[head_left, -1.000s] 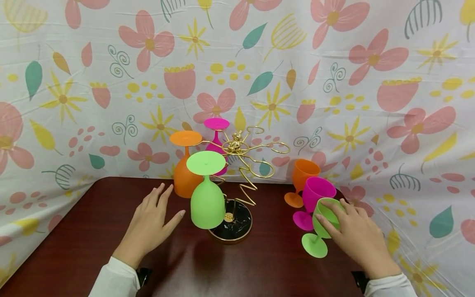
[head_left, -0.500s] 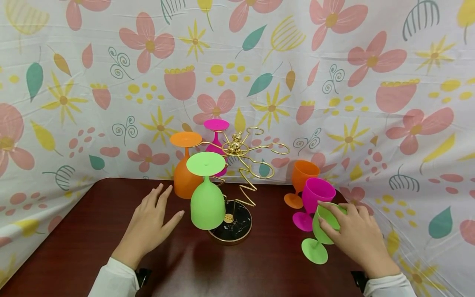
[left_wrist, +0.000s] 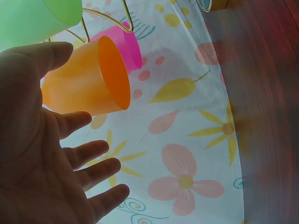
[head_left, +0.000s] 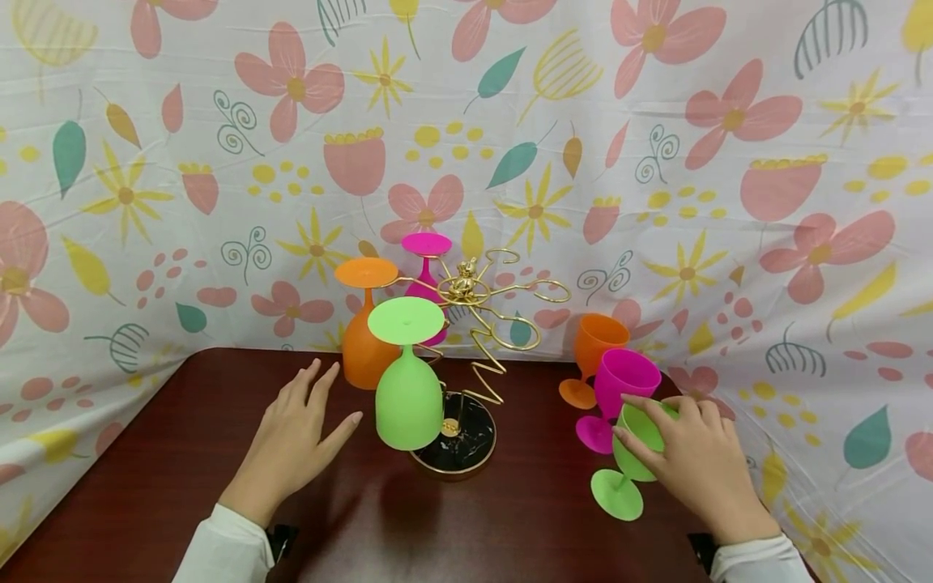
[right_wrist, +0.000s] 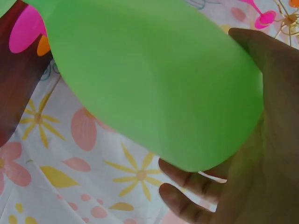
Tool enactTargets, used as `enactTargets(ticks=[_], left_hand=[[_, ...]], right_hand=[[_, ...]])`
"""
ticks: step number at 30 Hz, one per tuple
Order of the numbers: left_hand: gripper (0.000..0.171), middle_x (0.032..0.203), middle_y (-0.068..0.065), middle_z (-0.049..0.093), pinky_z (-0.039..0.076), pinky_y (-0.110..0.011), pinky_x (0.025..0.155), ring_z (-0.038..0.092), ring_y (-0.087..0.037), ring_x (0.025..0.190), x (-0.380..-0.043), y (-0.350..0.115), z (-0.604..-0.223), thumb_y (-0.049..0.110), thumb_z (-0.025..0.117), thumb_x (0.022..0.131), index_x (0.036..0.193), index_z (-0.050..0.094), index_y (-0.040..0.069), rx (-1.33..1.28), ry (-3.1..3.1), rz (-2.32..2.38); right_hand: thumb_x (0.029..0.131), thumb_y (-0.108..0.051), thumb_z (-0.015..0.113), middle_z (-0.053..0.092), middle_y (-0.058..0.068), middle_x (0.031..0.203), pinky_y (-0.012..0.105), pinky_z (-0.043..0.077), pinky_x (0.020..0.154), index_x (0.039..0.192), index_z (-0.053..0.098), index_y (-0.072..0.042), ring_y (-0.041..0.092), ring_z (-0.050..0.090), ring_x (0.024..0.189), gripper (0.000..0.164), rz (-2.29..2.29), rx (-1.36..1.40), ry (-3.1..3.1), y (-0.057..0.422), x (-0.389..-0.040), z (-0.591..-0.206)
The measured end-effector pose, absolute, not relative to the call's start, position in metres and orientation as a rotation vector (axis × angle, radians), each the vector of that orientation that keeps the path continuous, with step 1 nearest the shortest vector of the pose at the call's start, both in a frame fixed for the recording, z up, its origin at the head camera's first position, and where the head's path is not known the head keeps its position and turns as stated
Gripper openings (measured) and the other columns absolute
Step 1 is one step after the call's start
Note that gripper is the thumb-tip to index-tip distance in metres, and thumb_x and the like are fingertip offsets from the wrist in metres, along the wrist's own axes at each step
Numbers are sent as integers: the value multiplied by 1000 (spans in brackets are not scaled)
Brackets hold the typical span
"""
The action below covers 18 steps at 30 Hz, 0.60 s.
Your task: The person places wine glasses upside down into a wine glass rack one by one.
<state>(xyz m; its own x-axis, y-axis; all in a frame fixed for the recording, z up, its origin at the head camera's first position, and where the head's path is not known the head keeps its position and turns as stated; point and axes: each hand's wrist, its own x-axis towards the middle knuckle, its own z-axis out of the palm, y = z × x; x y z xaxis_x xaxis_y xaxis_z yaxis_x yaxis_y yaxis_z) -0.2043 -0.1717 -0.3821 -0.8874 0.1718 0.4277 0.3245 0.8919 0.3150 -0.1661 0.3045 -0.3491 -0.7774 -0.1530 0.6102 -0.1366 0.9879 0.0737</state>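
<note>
My right hand [head_left: 703, 461] grips a light green goblet [right_wrist: 154, 88] near its rim, thumb on one side and fingers on the other. The goblet leans, its round foot [head_left: 617, 495] tipped toward me. Behind it stand a magenta goblet [head_left: 625, 380] and an orange goblet [head_left: 599, 344]. To the left, a gold wire rack [head_left: 466, 291] carries an upside-down green goblet [head_left: 410, 401], an orange one [left_wrist: 88, 84] and a magenta one [head_left: 426, 243]. My left hand [head_left: 291, 441] holds nothing, its fingers spread beside the hanging orange and green goblets.
The rack stands on a round black base [head_left: 466, 441] with a gold edge. Several bare wire loops [head_left: 550, 290] reach out on its right side. The dark red-brown table [head_left: 510, 534] ends at a floral cloth [head_left: 466, 105] behind and at the sides.
The green goblet in my right hand has tilted, its foot swinging down toward me and turning its underside more into view. My left hand stays where it was.
</note>
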Motion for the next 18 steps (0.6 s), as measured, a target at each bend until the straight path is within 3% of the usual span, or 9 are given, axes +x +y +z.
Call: enactTargets(ticks=[10, 18], left_hand=[[79, 151, -18, 24, 27, -64, 102, 25, -42, 136, -204, -171, -382, 62, 46, 88, 147, 26, 15, -364, -2666, -536], [78, 151, -18, 24, 26, -63, 102, 25, -42, 136, -203, -171, -381, 61, 47, 88, 148, 25, 15, -362, -2678, -551]], right_hand=[[80, -51, 67, 60, 8, 107, 46, 37, 67, 123, 57, -40, 29, 48, 92, 46, 246, 300, -2518, 300, -169, -340], [86, -36, 66, 60, 5, 118, 39, 30, 83, 127, 56, -37, 21, 45, 104, 42, 582, 358, -2513, 295, -173, -338]])
